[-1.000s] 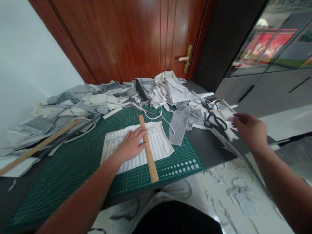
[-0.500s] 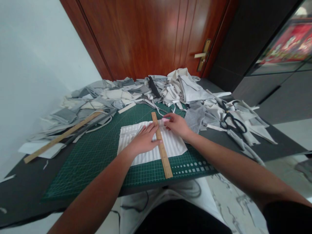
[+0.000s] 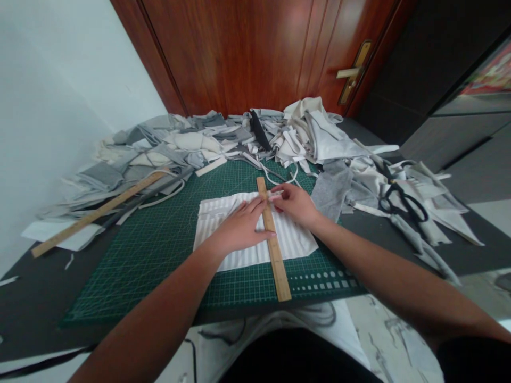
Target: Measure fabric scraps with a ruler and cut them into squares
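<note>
A striped white-and-grey cloth lies flat on the green cutting mat, and a wooden ruler crosses it nearly upright in view. My left hand is spread flat on the cloth, its fingertips and thumb pressing the ruler's left side. On the ruler's right side, near the cloth's far edge, my right hand pinches a small pink piece of tailor's chalk. The chalk's tip is close against the ruler; fingers partly cover it.
Heaps of grey and cream fabric scraps line the back of the dark table. Black-handled scissors lie on scraps at the right. A second wooden ruler rests at the left. Behind stands a brown door.
The view has tilted and shifted slightly. My right hand has brought the chalk a little nearer along the ruler's edge; my left hand stays pressed on the ruler and cloth.
</note>
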